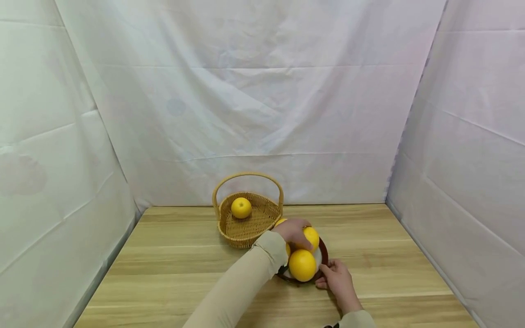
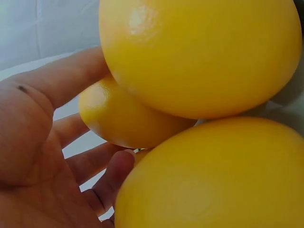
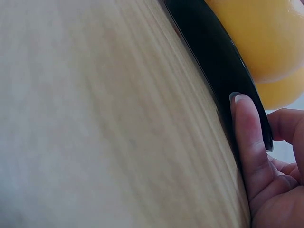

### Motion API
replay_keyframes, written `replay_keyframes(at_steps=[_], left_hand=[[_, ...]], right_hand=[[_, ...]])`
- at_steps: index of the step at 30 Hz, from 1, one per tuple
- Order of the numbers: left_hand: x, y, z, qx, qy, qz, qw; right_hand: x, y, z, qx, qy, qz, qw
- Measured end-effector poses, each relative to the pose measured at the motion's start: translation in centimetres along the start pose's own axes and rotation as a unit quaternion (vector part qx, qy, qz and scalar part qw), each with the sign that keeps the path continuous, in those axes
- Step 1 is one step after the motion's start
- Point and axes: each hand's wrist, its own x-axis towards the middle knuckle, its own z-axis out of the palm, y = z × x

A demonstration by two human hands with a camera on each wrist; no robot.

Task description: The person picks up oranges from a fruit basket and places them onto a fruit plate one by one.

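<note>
A round plate [image 1: 324, 252] with a dark red-brown rim and pale inside holds several yellow fruits. My left hand [image 1: 292, 231] reaches over it, fingers and thumb curled round a fruit [image 1: 311, 238] at its back right. Another fruit [image 1: 302, 265] sits at the front. In the left wrist view, that hand's fingers surround the middle fruit [image 2: 128, 114], between two larger-looking ones. At the plate's right edge, my right hand [image 1: 337, 279] pinches the rim; the right wrist view shows the thumb [image 3: 249, 126] on the rim's dark outer side [image 3: 213, 61]. The left forearm hides the plate's left part.
A wicker basket [image 1: 262, 214] with a tall arched handle stands behind and left of the plate, with one yellow fruit [image 1: 241, 207] inside. The wooden table [image 1: 184, 264] has white cloth walls [image 1: 262, 114] at its back and both sides.
</note>
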Motion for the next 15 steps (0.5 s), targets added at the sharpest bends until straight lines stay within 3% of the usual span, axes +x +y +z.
replay_keyframes(at_steps=[8, 15], left_hand=[[-0.32, 0.13, -0.17, 0.010, 0.002, 0.010, 0.9999], [-0.59, 0.28, -0.24, -0.007, -0.003, 0.000, 1.0000]], right_hand=[[0.05, -0.04, 0.00, -0.007, 0.005, 0.000, 1.0000], [-0.06, -0.08, 0.02, -0.003, 0.004, -0.001, 1.0000]])
